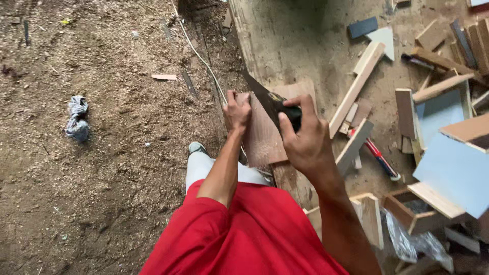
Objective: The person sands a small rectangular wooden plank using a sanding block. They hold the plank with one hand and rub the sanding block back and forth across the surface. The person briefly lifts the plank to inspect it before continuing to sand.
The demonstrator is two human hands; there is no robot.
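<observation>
The left hand [237,109] is clamped on the left edge of a brown board [262,135] at the workbench [285,46] edge, prob. to hold it steady. The right hand [303,135] is closed around the black handle of a handsaw [262,97]. Its blade lies over the board, long axis diagonal, tip pointing up-left, away from the person. Sawdust covers the floor [102,153].

Top: bright red short-sleeved shirt, loose folds at the sleeve
Arms: bare from the sleeve down, no watch or rings visible
Legs: pale grey trousers
Foot: light shoe, greenish-white toe
</observation>
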